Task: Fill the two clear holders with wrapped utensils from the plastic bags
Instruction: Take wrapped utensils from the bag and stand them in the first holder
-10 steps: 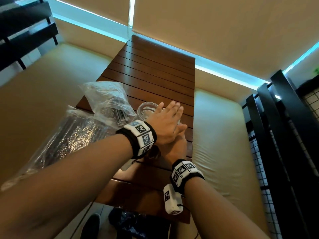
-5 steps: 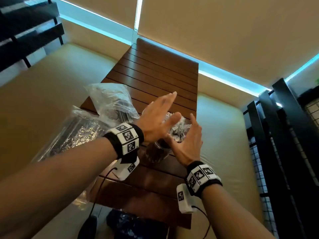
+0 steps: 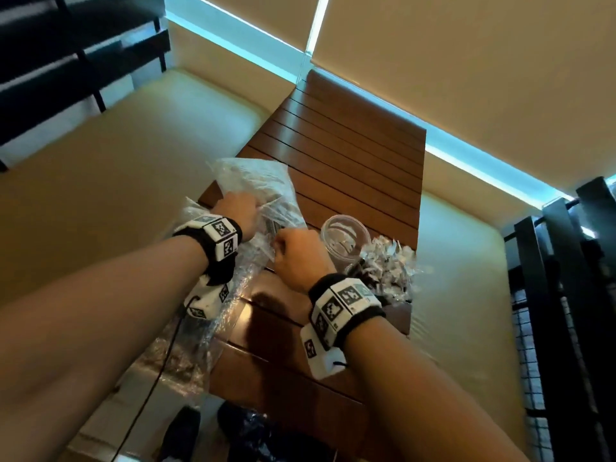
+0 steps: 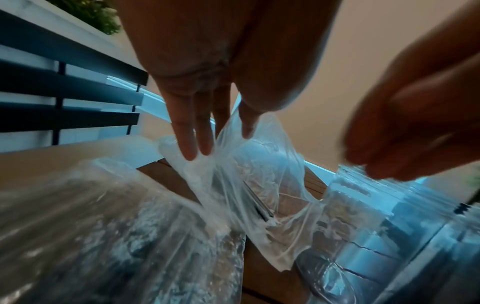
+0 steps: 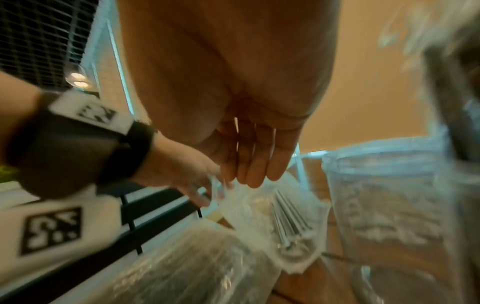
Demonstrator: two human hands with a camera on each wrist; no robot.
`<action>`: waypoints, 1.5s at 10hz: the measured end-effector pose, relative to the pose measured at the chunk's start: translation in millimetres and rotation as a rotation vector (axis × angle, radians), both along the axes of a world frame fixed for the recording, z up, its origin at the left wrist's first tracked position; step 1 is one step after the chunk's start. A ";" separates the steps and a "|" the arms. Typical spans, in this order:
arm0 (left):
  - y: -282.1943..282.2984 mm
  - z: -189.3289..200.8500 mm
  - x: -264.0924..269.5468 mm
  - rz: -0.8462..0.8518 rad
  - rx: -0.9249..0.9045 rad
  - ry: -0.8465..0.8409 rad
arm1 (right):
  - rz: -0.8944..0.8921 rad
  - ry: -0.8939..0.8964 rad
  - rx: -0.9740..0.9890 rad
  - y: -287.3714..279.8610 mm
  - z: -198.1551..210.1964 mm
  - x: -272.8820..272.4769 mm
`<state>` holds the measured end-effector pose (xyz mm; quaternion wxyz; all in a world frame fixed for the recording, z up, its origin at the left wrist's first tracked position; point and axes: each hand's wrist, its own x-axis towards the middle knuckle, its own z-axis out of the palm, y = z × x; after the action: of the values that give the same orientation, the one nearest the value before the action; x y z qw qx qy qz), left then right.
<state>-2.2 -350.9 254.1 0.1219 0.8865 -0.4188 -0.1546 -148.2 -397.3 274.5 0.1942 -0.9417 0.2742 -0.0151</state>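
Observation:
On the slatted wooden table [image 3: 350, 151] lies a small clear plastic bag [image 3: 263, 181] [image 4: 246, 185] [image 5: 259, 205] with dark wrapped utensils [image 5: 288, 216] inside. My left hand [image 3: 238, 205] [image 4: 221, 142] pinches its film at the mouth. My right hand [image 3: 293, 251] [image 5: 246, 176] has curled fingers on the bag's near edge. A bigger bag of utensils [image 3: 186, 335] [image 4: 103, 236] hangs off the table's left side. To the right stands an empty clear holder [image 3: 346, 228] [image 5: 389, 195]. Beside it a second holder [image 3: 383, 265] is packed with wrapped utensils.
Cream bench cushions [image 3: 100, 161] flank the table on both sides. A black railing [image 3: 566, 261] runs along the right. A dark bag [image 3: 253, 431] lies on the floor under the near edge. A cable [image 3: 160, 361] hangs from my left wrist.
Both hands left the filled holder, where they were pressed over the utensils, and moved left to the small bag. The left hand took hold of the bag's film.

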 end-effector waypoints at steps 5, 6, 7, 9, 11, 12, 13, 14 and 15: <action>29.9 3.6 23.6 -0.249 -0.204 0.211 | -0.457 0.189 0.458 -0.9 -57.8 74.3; 35.2 1.5 25.8 -0.280 -0.207 0.223 | -0.486 0.350 0.694 2.0 -55.3 86.8; 36.5 4.3 27.0 -0.310 -0.212 0.241 | -0.573 0.308 0.861 -5.4 -69.6 92.0; 25.1 2.4 25.1 -0.283 -0.185 0.201 | -0.511 0.465 0.411 -11.9 -98.9 96.6; 8.0 0.3 32.9 -0.135 -0.066 -0.003 | -0.529 0.343 0.498 -38.0 -72.9 96.6; -4.0 2.5 37.7 -0.044 -0.069 0.034 | -0.460 0.210 0.563 -38.1 -39.3 96.0; -14.8 6.9 38.6 0.078 -0.132 0.094 | -0.444 0.142 0.470 -43.6 -26.7 87.7; -26.2 11.9 44.6 0.182 -0.199 0.170 | -0.412 0.165 0.465 -44.9 -20.0 79.6; -35.9 13.5 47.4 0.262 -0.260 0.265 | -0.361 0.176 0.437 -40.5 -0.7 56.8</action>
<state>45.3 -386.8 267.6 0.3080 0.8821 -0.2969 -0.1971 -91.4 -437.9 273.7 0.3619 -0.8112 0.4501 0.0917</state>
